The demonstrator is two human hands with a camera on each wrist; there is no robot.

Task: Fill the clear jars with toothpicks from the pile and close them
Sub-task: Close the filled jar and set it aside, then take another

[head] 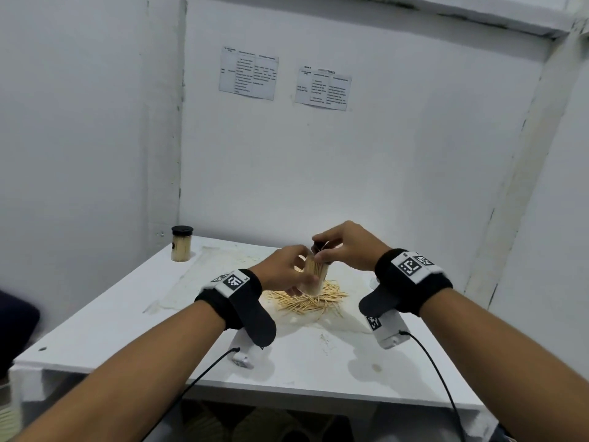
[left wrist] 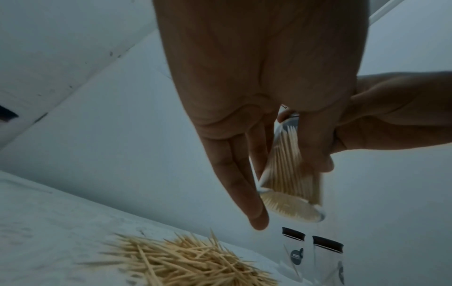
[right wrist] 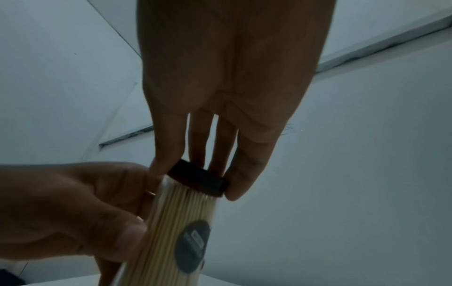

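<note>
A bare recording booth: white partition walls (head: 350, 170), printed instruction sheets (head: 248, 73), one white table (head: 127, 314).

The head view is evenly and fairly brightly lit by soft, diffuse light, seemingly from overhead; only faint shadows are cast on the table (head: 127, 317) beneath the forearms. Straight wall edges are bent toward the borders by the wide-angle lens. Print on the two wall sheets (head: 248, 73) is smeared beyond reading. Both wrist views are dim, bluish and grainy, and the left hand (left wrist: 257, 77) and right hand (right wrist: 232, 67) are rendered as dark, backlit shapes. Motion blur is seen on the held jar (left wrist: 291, 174), and the toothpick pile (left wrist: 186, 265) is softened at its near edge.
</note>
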